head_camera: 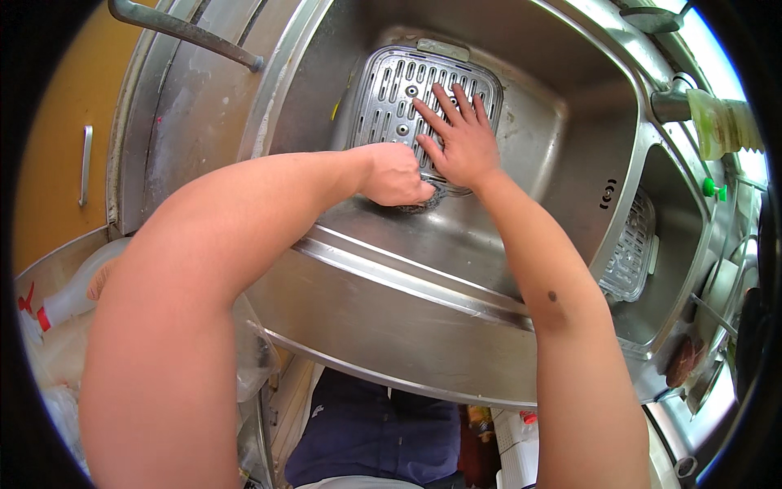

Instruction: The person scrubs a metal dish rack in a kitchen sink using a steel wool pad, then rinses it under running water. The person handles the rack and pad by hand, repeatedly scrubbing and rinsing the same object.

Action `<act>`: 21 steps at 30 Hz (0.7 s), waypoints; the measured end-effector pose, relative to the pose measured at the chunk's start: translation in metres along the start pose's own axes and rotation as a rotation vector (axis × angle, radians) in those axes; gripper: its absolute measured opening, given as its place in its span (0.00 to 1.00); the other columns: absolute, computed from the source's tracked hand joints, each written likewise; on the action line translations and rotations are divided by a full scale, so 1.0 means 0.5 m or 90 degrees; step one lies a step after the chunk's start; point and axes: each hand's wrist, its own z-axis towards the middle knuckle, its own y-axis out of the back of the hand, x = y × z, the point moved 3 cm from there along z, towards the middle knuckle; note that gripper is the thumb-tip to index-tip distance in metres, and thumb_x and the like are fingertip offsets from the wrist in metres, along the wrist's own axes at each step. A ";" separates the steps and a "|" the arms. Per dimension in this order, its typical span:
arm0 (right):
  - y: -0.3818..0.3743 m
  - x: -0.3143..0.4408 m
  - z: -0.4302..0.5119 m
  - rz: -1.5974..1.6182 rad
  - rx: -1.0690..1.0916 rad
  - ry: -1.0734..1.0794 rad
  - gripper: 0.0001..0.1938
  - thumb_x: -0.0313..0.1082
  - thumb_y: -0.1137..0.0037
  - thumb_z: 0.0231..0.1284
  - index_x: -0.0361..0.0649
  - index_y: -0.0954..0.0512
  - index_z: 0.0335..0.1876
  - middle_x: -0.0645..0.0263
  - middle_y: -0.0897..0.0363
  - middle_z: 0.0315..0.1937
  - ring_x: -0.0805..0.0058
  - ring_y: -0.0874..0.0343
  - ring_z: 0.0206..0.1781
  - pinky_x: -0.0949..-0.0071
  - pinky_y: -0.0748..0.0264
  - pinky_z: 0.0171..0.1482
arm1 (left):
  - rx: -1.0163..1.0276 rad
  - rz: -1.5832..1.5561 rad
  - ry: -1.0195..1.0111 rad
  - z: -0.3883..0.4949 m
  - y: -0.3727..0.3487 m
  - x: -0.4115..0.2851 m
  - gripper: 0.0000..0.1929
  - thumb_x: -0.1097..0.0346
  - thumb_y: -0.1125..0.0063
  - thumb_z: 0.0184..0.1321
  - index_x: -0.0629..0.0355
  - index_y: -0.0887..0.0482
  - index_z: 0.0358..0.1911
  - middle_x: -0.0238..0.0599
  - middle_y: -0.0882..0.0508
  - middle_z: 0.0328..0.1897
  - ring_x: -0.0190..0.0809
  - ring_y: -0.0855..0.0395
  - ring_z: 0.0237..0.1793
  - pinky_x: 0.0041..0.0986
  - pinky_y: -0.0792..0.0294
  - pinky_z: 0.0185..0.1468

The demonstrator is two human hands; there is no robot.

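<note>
A slotted stainless steel drain tray (391,79) with rounded corners and a pale handle at its far edge lies on the floor of the large sink basin (519,177). Flat on the tray's right half, my right hand (462,143) has its fingers spread and grips nothing. My left hand (394,174) is curled around a grey steel wool scourer (435,197) at the tray's near edge. Part of the scourer is hidden beneath the fingers, and my left hand and wrist cover the tray's near left corner.
In the smaller basin (666,269) at right lies a similar slotted tray (632,250). A faucet (669,104) with a yellowish sleeve juts in at upper right. A metal bar handle (183,30) extends over the left counter. Plastic bottles (79,293) stand at lower left, beside an orange cabinet (55,153).
</note>
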 end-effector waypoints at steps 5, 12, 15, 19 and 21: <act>0.006 -0.003 0.002 -0.011 0.011 0.005 0.30 0.59 0.55 0.74 0.71 0.36 0.80 0.66 0.44 0.83 0.53 0.49 0.85 0.44 0.57 0.83 | 0.018 -0.002 0.012 0.038 -0.010 -0.012 0.08 0.64 0.49 0.62 0.60 0.27 0.29 0.46 0.17 0.18 0.54 0.14 0.22 0.45 0.25 0.27; 0.003 0.005 -0.001 0.015 -0.003 -0.010 0.31 0.60 0.54 0.73 0.71 0.36 0.80 0.65 0.43 0.83 0.52 0.49 0.84 0.44 0.57 0.83 | 0.012 -0.106 0.003 -0.010 0.011 0.017 0.09 0.62 0.50 0.66 0.59 0.24 0.33 0.49 0.16 0.20 0.58 0.13 0.26 0.49 0.23 0.33; 0.000 0.010 -0.001 0.020 -0.020 -0.022 0.31 0.61 0.52 0.72 0.70 0.35 0.80 0.64 0.43 0.83 0.51 0.48 0.84 0.43 0.57 0.83 | 0.120 -0.063 -0.018 -0.036 0.010 0.034 0.12 0.57 0.49 0.69 0.59 0.24 0.34 0.50 0.16 0.20 0.58 0.13 0.27 0.50 0.22 0.34; -0.002 0.004 0.002 0.011 -0.005 -0.015 0.31 0.60 0.51 0.72 0.70 0.35 0.79 0.64 0.42 0.83 0.51 0.48 0.84 0.42 0.57 0.83 | 0.011 -0.059 0.027 0.035 0.015 -0.005 0.08 0.62 0.49 0.64 0.58 0.26 0.31 0.47 0.17 0.19 0.54 0.13 0.24 0.45 0.23 0.29; -0.001 0.000 0.003 0.012 -0.020 -0.006 0.31 0.60 0.51 0.72 0.70 0.35 0.79 0.64 0.42 0.83 0.51 0.48 0.84 0.42 0.57 0.83 | -0.064 -0.048 0.010 0.047 0.019 -0.010 0.08 0.62 0.50 0.65 0.58 0.26 0.31 0.48 0.16 0.19 0.56 0.13 0.25 0.47 0.22 0.29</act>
